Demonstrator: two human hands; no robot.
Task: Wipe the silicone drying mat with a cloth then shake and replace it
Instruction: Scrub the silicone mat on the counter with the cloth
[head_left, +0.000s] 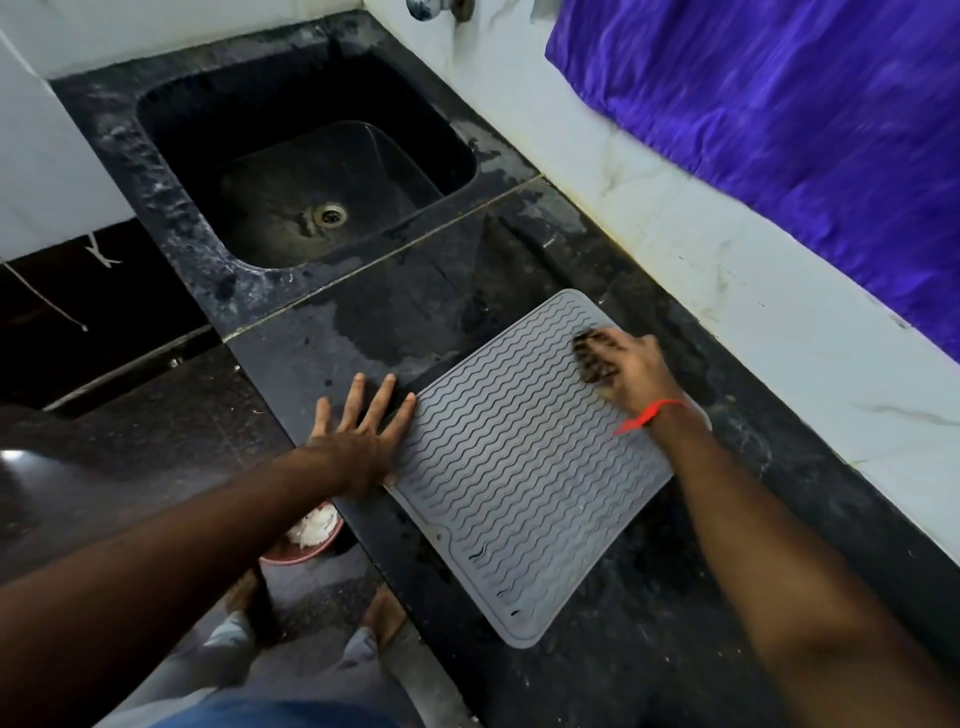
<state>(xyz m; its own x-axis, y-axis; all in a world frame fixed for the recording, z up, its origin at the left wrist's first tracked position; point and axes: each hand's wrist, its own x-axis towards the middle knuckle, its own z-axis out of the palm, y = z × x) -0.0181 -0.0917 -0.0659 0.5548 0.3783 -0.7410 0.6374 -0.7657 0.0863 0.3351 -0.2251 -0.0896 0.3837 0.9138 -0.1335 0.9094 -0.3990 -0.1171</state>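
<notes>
The grey silicone drying mat lies flat on the dark stone desk, turned at an angle, its wavy ribs facing up. My right hand presses a dark patterned cloth onto the mat's far corner; the grip there is closed over the cloth, which is blurred. A red thread band sits on that wrist. My left hand lies palm down with the fingers spread, an open grip holding nothing, its thumb side on the mat's left edge and the rest on the desk.

To the left, set into the same desk, is a black sink. Its basin holds no dishes; I see only a metal drain and a dull film on the bottom. On the floor below the desk edge, under my left forearm, stands a reddish bowl with something white and lumpy in it; I cannot tell what.

The desk between sink and mat carries a wet-looking patch. A white marbled wall runs along the back, and a purple fabric hangs over it. A metal tap fitting shows at the top edge. My feet stand on a dark speckled floor.
</notes>
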